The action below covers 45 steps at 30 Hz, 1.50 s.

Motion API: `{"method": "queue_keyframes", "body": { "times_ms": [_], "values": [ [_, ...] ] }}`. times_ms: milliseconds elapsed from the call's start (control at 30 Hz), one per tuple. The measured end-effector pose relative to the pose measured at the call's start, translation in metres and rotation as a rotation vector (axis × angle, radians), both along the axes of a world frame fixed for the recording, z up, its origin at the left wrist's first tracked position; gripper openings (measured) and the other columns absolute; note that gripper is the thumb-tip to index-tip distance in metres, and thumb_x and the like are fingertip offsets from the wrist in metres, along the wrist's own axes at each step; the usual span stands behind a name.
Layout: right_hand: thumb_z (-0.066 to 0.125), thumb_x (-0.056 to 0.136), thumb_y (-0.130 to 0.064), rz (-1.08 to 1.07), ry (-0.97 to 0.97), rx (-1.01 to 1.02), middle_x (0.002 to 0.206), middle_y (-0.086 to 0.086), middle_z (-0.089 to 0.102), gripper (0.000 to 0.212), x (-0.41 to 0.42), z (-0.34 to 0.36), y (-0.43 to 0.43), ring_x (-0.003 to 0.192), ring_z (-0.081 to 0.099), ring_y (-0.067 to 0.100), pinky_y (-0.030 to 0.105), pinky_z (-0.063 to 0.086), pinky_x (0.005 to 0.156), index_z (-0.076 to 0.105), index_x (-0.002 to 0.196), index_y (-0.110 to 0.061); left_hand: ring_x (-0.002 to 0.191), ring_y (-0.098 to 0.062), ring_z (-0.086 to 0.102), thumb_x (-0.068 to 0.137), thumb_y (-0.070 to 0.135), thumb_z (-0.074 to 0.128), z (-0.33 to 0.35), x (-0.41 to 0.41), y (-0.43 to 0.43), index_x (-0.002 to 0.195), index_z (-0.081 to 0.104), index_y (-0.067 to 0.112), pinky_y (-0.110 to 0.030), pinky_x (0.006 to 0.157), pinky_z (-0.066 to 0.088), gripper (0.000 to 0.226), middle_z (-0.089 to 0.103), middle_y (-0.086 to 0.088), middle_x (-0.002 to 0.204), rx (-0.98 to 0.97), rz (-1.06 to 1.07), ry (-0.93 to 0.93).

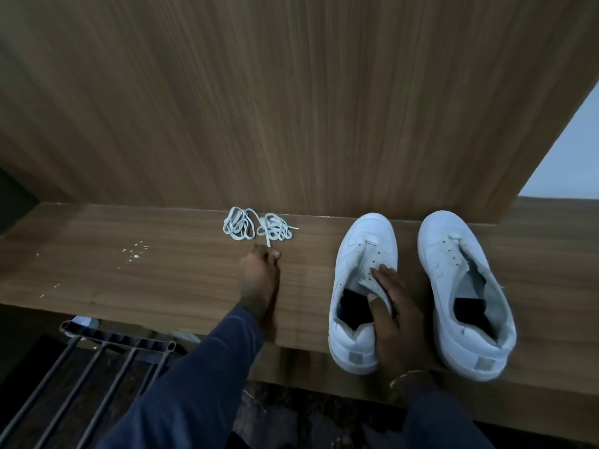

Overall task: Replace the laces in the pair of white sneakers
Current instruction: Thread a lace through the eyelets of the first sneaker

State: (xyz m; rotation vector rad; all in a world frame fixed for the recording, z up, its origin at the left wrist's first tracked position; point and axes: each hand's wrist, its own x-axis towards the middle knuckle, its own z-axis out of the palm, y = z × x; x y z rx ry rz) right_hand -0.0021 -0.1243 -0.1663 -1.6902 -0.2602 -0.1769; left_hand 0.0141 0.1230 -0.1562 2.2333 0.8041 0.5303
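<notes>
Step in hand: fetching a lace. Left hand (pixel 259 277) is reaching to the laces (pixel 256 226) lying at the counter's (pixel 162 264) back edge; fingertips (pixel 275 254) are meeting a loose end, pinch undeterminable. Right hand (pixel 393 319) is gripping the sneaker (pixel 363 247) at the front edge, thumb inside. Other sneaker (pixel 450 251) is sitting beside, unlaced. Next: separating one lace, threading lowest eyelets.

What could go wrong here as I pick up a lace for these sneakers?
The laces lie in two loose tangles side by side; pulling the end by your left hand may drag both or tighten a knot. Both heels sit near the shelf front edge; your right hand grips one sneaker, so the other sneaker could get knocked off.
</notes>
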Motion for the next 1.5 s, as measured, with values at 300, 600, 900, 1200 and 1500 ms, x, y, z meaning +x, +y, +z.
{"method": "queue_keyframes", "body": {
  "times_ms": [300,600,900,1200,1500],
  "values": [
    [0.054,0.084,-0.034,0.121,0.122,-0.315,0.139,-0.012,0.046,0.05,0.002,0.029,-0.009,0.138,0.04,0.015,0.039,0.028,0.118,0.061,0.13,-0.014,0.054,-0.006,0.055,0.088,0.015,0.067,0.033,-0.112,-0.071,0.079,0.062,-0.001,-0.016,0.053,0.043,0.019,0.063,0.0,0.065,-0.347,-0.337,0.11],
    [0.063,0.079,-0.004,0.331,-0.004,-0.108,0.087,-0.008,0.065,0.048,-0.098,0.146,0.003,0.075,0.063,0.002,0.014,0.048,0.073,0.059,0.124,-0.019,0.08,-0.001,0.062,0.082,0.007,0.072,0.154,-0.166,-0.114,0.068,0.067,0.02,-0.014,0.074,0.047,0.02,0.066,0.001,0.087,-0.334,-0.501,-0.345],
    [0.058,0.094,-0.036,0.511,0.23,-0.56,0.084,0.004,0.07,0.031,-0.125,0.131,0.031,0.079,0.064,0.013,0.033,0.05,0.082,0.066,0.091,-0.007,0.041,-0.009,0.038,0.09,0.024,0.06,0.231,-0.201,-0.113,0.089,0.061,0.009,-0.021,0.043,0.04,0.016,0.054,-0.003,0.06,-0.803,-0.56,-0.494],
    [0.063,0.089,-0.016,0.215,-0.011,-0.491,0.108,-0.002,0.064,0.028,-0.126,0.12,-0.002,0.099,0.06,0.013,0.018,0.042,0.082,0.063,0.116,-0.017,0.044,0.007,0.045,0.093,0.006,0.059,0.18,-0.186,-0.098,0.094,0.07,-0.005,-0.006,0.047,0.034,0.016,0.061,0.003,0.065,-0.426,-0.41,-0.201],
    [0.054,0.092,-0.032,0.18,-0.289,-1.088,0.132,0.001,0.048,0.04,-0.103,0.102,-0.024,0.123,0.043,0.024,0.038,0.042,0.096,0.049,0.13,-0.021,0.041,0.003,0.043,0.093,0.016,0.058,0.145,-0.173,-0.109,0.061,0.066,0.009,-0.02,0.051,0.035,0.034,0.063,0.001,0.056,-0.274,-0.333,-0.031]
  ]
}}
